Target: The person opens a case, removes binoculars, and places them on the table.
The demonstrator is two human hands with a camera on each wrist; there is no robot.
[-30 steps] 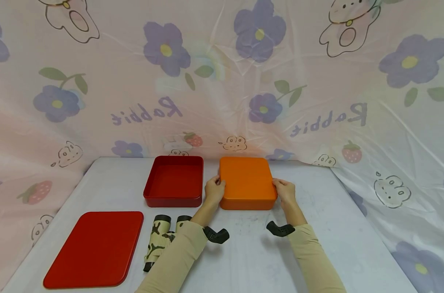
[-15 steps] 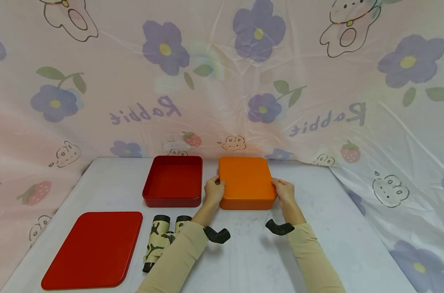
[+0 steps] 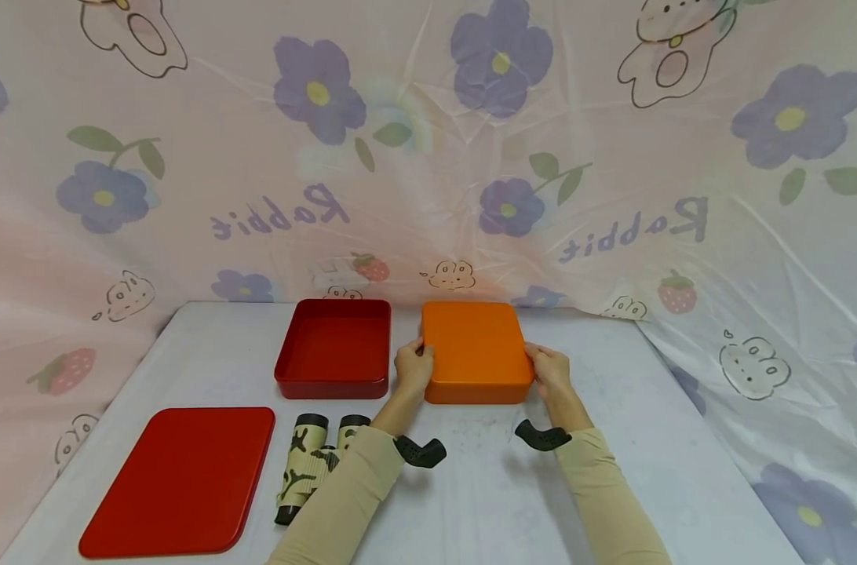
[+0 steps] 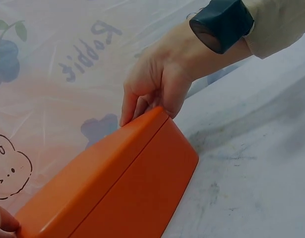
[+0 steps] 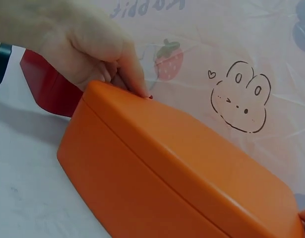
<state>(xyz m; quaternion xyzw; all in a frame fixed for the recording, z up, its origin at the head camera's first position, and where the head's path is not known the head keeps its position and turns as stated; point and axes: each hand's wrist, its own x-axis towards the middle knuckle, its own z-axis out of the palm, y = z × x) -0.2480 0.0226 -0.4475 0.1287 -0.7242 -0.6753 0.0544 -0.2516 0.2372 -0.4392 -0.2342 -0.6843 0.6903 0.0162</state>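
A square orange box [image 3: 474, 345] lies at the back middle of the white table. Its upper part forms a lid, with the seam visible in both wrist views. My left hand [image 3: 413, 367] grips its left side, fingers bent at the lid's edge. On the opposite side my right hand [image 3: 550, 370] holds the edge, also with bent fingers. The right wrist view shows the left hand [image 5: 100, 49] at the top rim of the orange box [image 5: 167, 168]. In the left wrist view the right hand [image 4: 159, 74] is at a corner of the box [image 4: 127, 173]. The box's inside is hidden.
Left of the orange box stands an uncovered dark red box [image 3: 333, 390]. A flat red lid [image 3: 181, 479] lies at the front left. Camouflage binoculars [image 3: 301, 467] rest between that lid and my left sleeve, which partly covers them. A printed curtain [image 3: 414, 157] hangs behind the table.
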